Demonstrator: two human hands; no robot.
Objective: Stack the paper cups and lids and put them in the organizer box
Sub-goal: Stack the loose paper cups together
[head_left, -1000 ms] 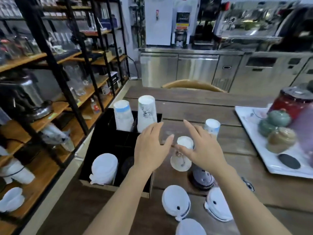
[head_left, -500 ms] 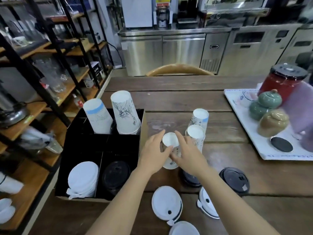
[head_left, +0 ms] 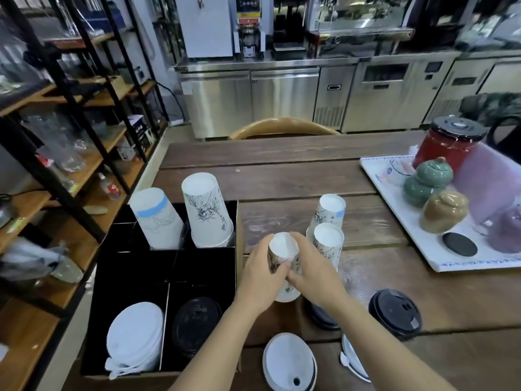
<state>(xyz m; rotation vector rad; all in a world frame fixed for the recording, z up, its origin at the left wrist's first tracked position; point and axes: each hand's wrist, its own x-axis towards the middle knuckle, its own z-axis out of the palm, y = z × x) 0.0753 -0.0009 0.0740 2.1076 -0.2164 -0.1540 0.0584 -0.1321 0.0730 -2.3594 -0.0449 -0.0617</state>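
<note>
Both of our hands have closed in since a moment ago: then they hovered spread above the small cups, and now the left hand (head_left: 260, 277) and right hand (head_left: 315, 275) are clamped together around one upturned paper cup (head_left: 283, 258), thumbs meeting on its printed side. We cannot tell whether it is lifted or resting on the worktop (head_left: 282, 162). Just to its right stand two more upturned cups (head_left: 328, 244), one behind the other, the nearer one almost touching our right hand. We judge that this cup is about to be slipped over a neighbour to start a stack. The organizer box (head_left: 238, 249) sits at the left edge of the worktop, just beside our left hand; its far compartments already hold a blue-banded stack of cups (head_left: 156, 218) and a drawn-pattern stack (head_left: 207, 213), while the near ones hold white lids (head_left: 135, 337) and black lids (head_left: 194, 323). Loose on the worktop are a white lid (head_left: 289, 362), another white lid (head_left: 353, 362) partly under our right arm, and a black lid (head_left: 394, 313), so plenty of sorting remains.
</note>
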